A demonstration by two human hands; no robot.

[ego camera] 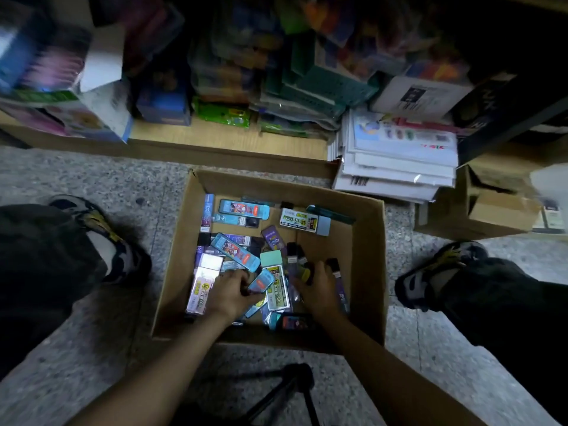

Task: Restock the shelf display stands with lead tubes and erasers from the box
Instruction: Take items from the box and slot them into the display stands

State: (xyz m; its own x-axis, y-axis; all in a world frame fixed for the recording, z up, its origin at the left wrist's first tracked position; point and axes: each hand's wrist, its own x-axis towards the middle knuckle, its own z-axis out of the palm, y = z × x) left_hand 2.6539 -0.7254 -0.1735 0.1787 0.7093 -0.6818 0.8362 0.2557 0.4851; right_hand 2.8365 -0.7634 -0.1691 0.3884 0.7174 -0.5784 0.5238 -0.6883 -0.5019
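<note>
A person crouches over an open cardboard box (368, 272) on a speckled stone floor (92, 179), both bare forearms reaching down into it. The left hand (229, 292) is in the near-left part of the box, fingers curled, pinching a small blue case (262, 281) that tilts up out of the pile. The right hand (321, 289) is just beside it, palm down, fingertips bent into a cluster of dark lead tubes (333, 267); I cannot tell whether it grips anything.

The box walls stand up on all four sides around the hands. The right part of the box bottom is bare cardboard. A left shoe (101, 235) and a right shoe (430, 272) flank the box. Beyond its far wall runs a low wooden shelf (215, 133) crowded with blurred packaged goods. A stack of flat white packs (396, 161) sits near the far-right corner, with a smaller carton (491, 207) further right.

The box holds a loose jumble of flat blue cases, slim dark and purple tubes, a white-and-green labelled pack (296, 222) at the far side and a pale purple pack (204, 285) against the left wall.
</note>
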